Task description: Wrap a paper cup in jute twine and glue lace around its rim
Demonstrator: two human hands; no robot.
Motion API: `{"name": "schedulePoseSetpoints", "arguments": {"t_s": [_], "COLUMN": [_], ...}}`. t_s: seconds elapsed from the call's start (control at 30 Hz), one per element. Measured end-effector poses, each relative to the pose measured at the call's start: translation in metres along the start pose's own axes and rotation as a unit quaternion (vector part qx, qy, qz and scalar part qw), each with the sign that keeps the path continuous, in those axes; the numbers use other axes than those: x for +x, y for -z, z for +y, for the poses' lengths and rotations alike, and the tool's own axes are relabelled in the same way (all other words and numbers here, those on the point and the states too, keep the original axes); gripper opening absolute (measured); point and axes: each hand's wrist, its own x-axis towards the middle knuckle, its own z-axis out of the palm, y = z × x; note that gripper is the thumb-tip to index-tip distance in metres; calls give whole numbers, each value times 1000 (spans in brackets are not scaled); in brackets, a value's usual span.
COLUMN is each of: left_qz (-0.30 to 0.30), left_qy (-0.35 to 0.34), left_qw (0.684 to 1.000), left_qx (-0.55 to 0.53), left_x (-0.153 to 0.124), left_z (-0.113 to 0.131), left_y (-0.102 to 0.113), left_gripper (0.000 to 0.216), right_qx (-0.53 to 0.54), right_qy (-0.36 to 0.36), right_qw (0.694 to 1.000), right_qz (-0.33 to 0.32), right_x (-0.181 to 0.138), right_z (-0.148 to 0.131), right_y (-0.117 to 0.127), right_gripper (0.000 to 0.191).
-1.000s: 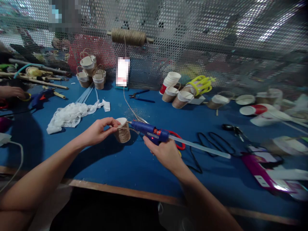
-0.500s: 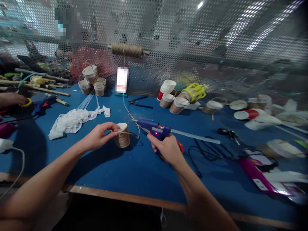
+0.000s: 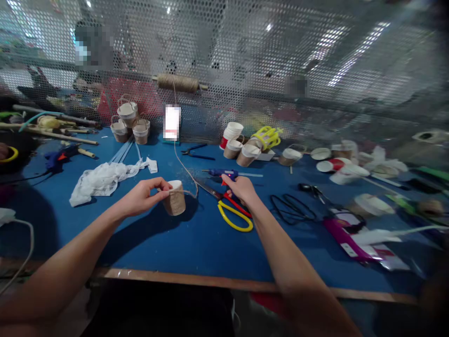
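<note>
My left hand (image 3: 149,195) pinches the rim of a small paper cup (image 3: 175,204) wrapped in brown twine, tilted just above the blue table. From the cup a loose strand of twine (image 3: 185,169) loops right, then runs up toward the spool at the back. The fingers of my right hand (image 3: 241,188) are closed around the handle of a blue glue gun (image 3: 215,172). Its nozzle points left and a clear glue stick (image 3: 253,175) juts from its rear. Scissors (image 3: 234,223) with red and yellow handles lie beneath and beside my right hand.
A twine spool (image 3: 178,83) hangs on the perforated screen above a phone (image 3: 171,122). Pliers (image 3: 197,151), white cloth (image 3: 96,180) and small twine-wrapped cups (image 3: 248,154) surround the work area. A black cord (image 3: 293,208) and purple packet (image 3: 347,238) lie right. Another person's hand shows far left.
My right hand has moved the glue gun back and lowered it toward the table, uncovering the scissors. My left hand keeps hold of the cup. The camera view has turned slightly right.
</note>
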Motion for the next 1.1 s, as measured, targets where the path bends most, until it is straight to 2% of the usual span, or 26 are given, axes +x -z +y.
{"name": "schedulePoseSetpoints", "arguments": {"t_s": [0.17, 0.23, 0.3, 0.4, 0.47, 0.53, 0.6, 0.67, 0.83, 1.1], "left_qz": [-5, -6, -9, -19, -25, -27, -30, -34, -67, -106], "left_qy": [2, 0, -3, -5, -4, -4, -4, -5, 0, -1], "left_qw": [1000, 1000, 1000, 999, 999, 999, 999, 999, 998, 993], "left_qx": [-9, -14, -19, -27, -33, -32, -25, -18, -18, -58], "left_x": [-1, -2, -3, -3, -4, -4, -3, -4, -4, -6], "left_z": [-1, -1, 1, 4, 5, 6, 7, 7, 11, 16], "left_y": [1, 2, 2, 2, 2, 2, 2, 3, 2, 2], "left_gripper": [17, 17, 16, 17, 18, 19, 20, 20, 19, 18], "right_qx": [-62, -64, -51, -11, 19, 80, 134, 164, 204, 211], "right_qy": [1, 38, 102, 211, 256, 273, 272, 278, 309, 320], "right_qw": [997, 995, 992, 976, 957, 938, 925, 921, 916, 914], "right_qz": [51, 70, 60, -49, -135, -198, -228, -219, -156, -136], "right_x": [1, -12, -31, -62, -78, -88, -91, -91, -90, -94], "right_z": [-10, -18, -29, -46, -54, -57, -56, -53, -48, -43], "right_y": [2, 3, 3, -4, -10, -16, -19, -20, -17, -18], "right_gripper": [28, 27, 26, 24, 32, 31, 19, 14, 21, 21]}}
